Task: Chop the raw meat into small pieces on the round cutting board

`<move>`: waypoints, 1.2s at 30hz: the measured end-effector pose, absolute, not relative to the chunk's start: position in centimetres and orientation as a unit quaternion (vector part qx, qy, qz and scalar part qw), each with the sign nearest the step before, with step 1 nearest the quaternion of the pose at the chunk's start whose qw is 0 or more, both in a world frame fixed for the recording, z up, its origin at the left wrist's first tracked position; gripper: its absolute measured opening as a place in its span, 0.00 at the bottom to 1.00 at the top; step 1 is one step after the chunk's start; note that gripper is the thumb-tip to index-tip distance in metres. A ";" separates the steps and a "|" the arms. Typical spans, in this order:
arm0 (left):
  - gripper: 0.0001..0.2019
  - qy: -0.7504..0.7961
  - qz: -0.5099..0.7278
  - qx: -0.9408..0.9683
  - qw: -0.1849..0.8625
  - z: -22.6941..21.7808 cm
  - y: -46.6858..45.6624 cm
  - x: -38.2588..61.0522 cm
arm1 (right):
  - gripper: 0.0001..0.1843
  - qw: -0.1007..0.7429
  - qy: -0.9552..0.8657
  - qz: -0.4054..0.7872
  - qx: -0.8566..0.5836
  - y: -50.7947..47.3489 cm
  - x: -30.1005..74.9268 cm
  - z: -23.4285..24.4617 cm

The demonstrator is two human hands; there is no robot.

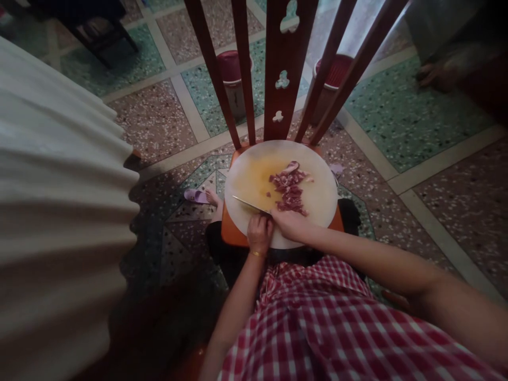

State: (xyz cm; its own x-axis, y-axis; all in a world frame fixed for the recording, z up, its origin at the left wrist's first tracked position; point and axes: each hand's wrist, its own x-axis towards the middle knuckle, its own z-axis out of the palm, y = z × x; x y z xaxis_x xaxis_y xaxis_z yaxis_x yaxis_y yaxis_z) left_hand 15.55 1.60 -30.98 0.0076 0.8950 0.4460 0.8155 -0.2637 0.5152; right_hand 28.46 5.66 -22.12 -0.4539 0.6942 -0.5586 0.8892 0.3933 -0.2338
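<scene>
We grip knife in left hand, fingers curled round handle; right hand fingers, seemingly pressed together, touch meat. Risk: blade beside fingertips could slip on greasy cutting board, nick them.

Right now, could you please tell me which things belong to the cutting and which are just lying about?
In use: left hand, knife, right hand, meat, cutting board, chair.
Lying about: two red-lidded containers, slipper.
</scene>
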 end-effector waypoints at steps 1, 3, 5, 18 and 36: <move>0.05 0.601 0.367 0.707 0.061 -30.8 1.6 15.4 | 0.18 0.181 0.815 -0.261 0.485 6.1 27.9 -22.1; 0.06 0.595 0.366 0.710 0.087 -30.3 1.4 15.1 | 0.18 0.175 0.817 -0.269 0.479 6.7 27.9 -21.8; 0.08 0.591 0.342 0.720 0.124 -29.7 1.1 14.6 | 0.22 0.180 0.822 -0.277 0.464 7.2 29.4 -21.4; 0.14 0.661 0.533 0.404 0.340 -29.3 2.1 14.4 | 0.16 0.189 0.833 -0.252 0.455 9.9 35.5 -18.4; 0.09 0.609 0.417 0.663 0.124 -27.5 2.6 16.7 | 0.18 0.169 0.862 -0.203 0.433 13.3 36.2 -19.6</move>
State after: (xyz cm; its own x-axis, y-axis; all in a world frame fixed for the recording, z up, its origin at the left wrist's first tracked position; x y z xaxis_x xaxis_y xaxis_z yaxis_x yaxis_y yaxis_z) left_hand 16.67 2.59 -27.45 -0.0900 0.9118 0.4006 0.7044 -0.2261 0.6728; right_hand 36.21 13.31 -19.59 -0.5681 0.6778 -0.4668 0.8149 0.5426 -0.2039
